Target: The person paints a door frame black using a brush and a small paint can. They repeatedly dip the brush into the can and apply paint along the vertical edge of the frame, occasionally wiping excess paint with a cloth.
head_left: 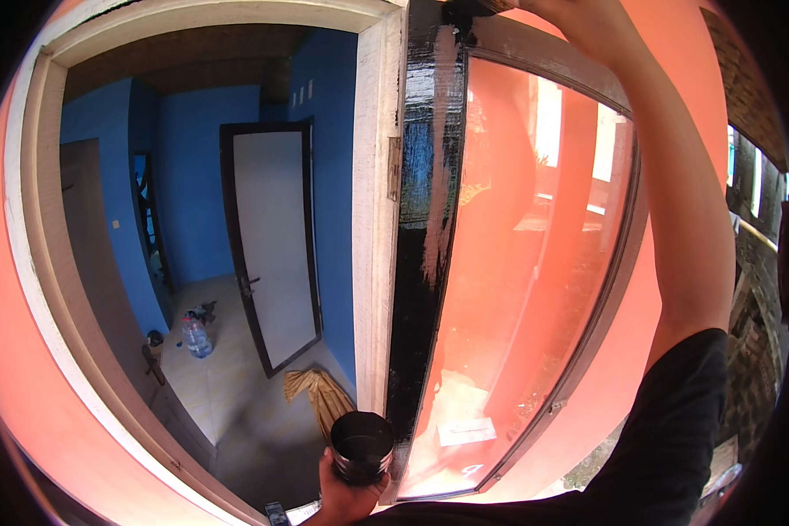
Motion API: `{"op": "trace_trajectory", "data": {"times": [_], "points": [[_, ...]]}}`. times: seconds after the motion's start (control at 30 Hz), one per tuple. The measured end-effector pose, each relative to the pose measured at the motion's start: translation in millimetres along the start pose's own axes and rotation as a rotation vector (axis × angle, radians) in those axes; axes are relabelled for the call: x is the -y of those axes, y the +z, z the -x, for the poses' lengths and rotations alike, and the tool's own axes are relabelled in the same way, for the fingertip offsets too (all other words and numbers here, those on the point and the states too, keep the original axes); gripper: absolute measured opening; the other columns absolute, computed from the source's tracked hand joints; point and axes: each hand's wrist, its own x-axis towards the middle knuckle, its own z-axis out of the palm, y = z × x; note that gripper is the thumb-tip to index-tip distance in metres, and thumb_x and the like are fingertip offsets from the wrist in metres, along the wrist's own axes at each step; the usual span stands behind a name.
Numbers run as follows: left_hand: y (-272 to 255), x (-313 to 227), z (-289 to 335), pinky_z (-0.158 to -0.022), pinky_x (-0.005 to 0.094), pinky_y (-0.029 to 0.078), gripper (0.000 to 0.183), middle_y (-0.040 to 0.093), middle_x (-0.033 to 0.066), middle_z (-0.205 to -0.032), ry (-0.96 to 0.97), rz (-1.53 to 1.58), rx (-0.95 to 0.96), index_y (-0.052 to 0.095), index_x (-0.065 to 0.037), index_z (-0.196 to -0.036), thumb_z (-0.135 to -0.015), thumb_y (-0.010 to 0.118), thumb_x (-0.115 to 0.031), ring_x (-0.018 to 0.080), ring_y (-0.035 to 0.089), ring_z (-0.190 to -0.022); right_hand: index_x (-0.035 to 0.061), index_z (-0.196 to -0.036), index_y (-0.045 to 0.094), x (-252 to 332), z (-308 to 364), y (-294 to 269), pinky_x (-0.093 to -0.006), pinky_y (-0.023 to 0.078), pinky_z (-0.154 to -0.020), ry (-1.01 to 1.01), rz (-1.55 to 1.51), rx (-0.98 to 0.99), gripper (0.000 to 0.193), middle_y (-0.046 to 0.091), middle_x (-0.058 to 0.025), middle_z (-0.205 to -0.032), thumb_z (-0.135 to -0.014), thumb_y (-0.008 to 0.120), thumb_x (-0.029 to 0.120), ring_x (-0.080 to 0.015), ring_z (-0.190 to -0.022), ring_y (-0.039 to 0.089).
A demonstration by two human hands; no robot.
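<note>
My left hand (pixel 346 498) is wrapped around a small open can of black paint (pixel 361 447), held low in front of the doorway. High up on the right, my right arm reaches to the top of the picture, where my right hand (pixel 579 22) grips a paintbrush (pixel 482 7), partly cut off by the upper edge. Its dark bristles meet the upper corner of a glazed window sash (pixel 627 263). Wet, shiny black paint covers much of the sash's left stile (pixel 421 324); a streaky brownish strip runs down beside the glass (pixel 526 289).
Left of the sash stands a bare whitish wooden door frame (pixel 374 237). Through it show blue walls (pixel 210 114), a dark-edged white door (pixel 276 237), a plastic water bottle (pixel 196 337) on the floor and a tan cloth (pixel 320 394). The outer wall (pixel 684 79) is salmon pink.
</note>
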Motion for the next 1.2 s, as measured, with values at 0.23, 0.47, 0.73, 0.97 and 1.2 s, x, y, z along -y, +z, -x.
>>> {"op": "trace_trajectory", "data": {"times": [0.23,0.47,0.73,0.97,1.2], "points": [[4.2,-4.6,-4.6,-0.079,0.0435,0.057,0.065,0.068,0.0108,-0.122,-0.031,0.003,0.01,0.059,-0.016,-0.135,-0.095,0.046,-0.065,0.0314,0.067,-0.107,-0.0012,-0.092,0.07,11.9,-4.7,-19.3,-0.0295,0.056,-0.082,0.01,0.167,0.027,0.007,0.074,-0.0087,-0.09,-0.086,0.071,-0.003,-0.0164,-0.086,0.071],[19.8,-6.1,3.6,-0.085,0.0447,0.058,0.064,0.068,0.0119,-0.124,-0.034,0.004,0.003,0.058,-0.015,-0.137,-0.096,0.044,-0.063,0.0322,0.067,-0.108,-0.0008,-0.091,0.069,17.4,-19.5,1.1,-0.0298,0.056,-0.081,-0.004,0.178,0.06,0.006,0.074,-0.009,-0.087,-0.086,0.072,-0.002,-0.0156,-0.084,0.07],[14.1,-2.0,6.0,-0.091,0.0488,0.055,0.062,0.066,0.0098,-0.129,-0.004,0.02,0.034,0.057,-0.015,-0.138,-0.097,0.048,-0.061,0.0323,0.064,-0.115,0.0008,-0.092,0.07,23.2,-20.6,-9.1,-0.0305,0.056,-0.08,-0.047,0.176,0.019,0.006,0.074,-0.0078,-0.086,-0.087,0.072,0.0,-0.0158,-0.084,0.071],[18.8,-1.5,10.9,-0.091,0.0491,0.056,0.065,0.066,0.0117,-0.128,-0.006,0.007,0.022,0.056,-0.014,-0.138,-0.097,0.047,-0.062,0.0335,0.065,-0.113,-0.0012,-0.09,0.07,14.9,-23.8,-6.6,-0.0302,0.056,-0.08,-0.01,0.251,0.112,0.004,0.074,-0.0106,-0.087,-0.086,0.069,-0.002,-0.0175,-0.083,0.071],[17.1,-2.4,6.2,-0.087,0.0493,0.057,0.065,0.066,0.0123,-0.128,-0.026,0.033,0.047,0.056,-0.014,-0.138,-0.096,0.047,-0.063,0.0339,0.065,-0.113,-0.0009,-0.086,0.07,46.4,-17.3,-1.0,-0.0311,0.055,-0.077,-0.069,0.331,0.05,0.002,0.075,-0.011,-0.085,-0.084,0.07,-0.001,-0.018,-0.079,0.07]]}}
